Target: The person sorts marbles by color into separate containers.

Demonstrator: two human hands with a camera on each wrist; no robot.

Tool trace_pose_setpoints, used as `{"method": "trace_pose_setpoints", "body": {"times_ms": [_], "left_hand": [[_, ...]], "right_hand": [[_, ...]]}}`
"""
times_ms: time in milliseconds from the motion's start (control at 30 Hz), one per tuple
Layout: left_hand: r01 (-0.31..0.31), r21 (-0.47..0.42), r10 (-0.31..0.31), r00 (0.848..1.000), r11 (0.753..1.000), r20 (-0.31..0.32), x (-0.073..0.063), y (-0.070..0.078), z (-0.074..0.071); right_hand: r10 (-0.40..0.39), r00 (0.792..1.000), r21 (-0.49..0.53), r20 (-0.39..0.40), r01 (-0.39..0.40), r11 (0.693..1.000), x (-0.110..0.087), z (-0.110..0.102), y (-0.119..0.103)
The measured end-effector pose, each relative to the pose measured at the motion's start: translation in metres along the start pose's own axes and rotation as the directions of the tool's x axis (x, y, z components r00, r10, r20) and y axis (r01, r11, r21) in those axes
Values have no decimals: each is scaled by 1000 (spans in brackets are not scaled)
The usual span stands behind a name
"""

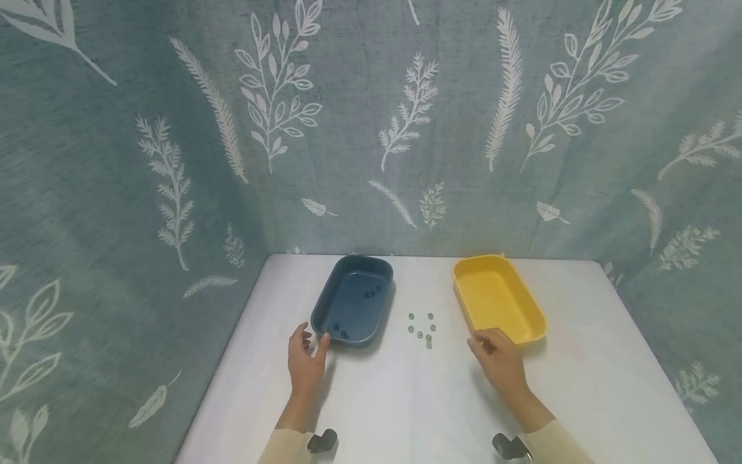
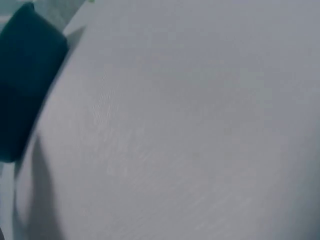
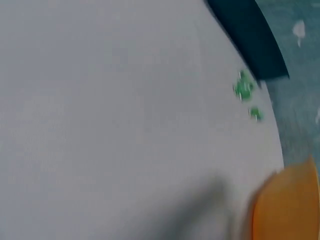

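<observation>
A dark blue tray (image 1: 352,303) holds several small round dark pieces (image 1: 372,293). My left hand (image 1: 307,367) is at its front left corner, thumb and fingers apart, the thumb tip overlapping the rim in the head view. To the right, a yellow tray (image 1: 493,293) has a bare floor. My right hand (image 1: 503,361) is by that tray's front left corner, its fingers loosely bent with nothing visible between them. Between the trays lie several small round green glass-like pieces (image 1: 420,334) on the white table. Neither wrist view shows fingers.
The white table (image 1: 400,412) meets a green leaf-patterned cloth (image 1: 359,212) at the back and sides. Dark wrist straps with small devices (image 1: 322,441) sit at both cuffs. The left wrist view catches the blue tray's outer wall (image 2: 27,85).
</observation>
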State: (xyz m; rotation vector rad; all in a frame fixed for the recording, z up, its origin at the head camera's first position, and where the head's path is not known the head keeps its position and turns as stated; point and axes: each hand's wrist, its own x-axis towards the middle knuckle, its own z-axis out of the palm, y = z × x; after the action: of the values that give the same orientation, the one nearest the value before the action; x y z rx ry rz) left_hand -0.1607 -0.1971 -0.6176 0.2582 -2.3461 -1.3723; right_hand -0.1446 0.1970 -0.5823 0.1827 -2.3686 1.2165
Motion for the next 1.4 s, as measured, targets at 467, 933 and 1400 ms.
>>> {"method": "trace_pose_setpoints", "body": {"times_ms": [467,933,1400], "left_hand": [[-279,15,278,960,960,31,-2,48,0],[-419,-103,431,883,902,186,-35,64,48],[-368,-60,355,824,928,442,-55,60,81]], "right_hand": [[25,972,-110,-235,-52,993,-9,-65,50],[411,911,-26,-11,-411,911,-15,-67,74],[442,896,-61,44,-440,896,-18,-54,86]]}}
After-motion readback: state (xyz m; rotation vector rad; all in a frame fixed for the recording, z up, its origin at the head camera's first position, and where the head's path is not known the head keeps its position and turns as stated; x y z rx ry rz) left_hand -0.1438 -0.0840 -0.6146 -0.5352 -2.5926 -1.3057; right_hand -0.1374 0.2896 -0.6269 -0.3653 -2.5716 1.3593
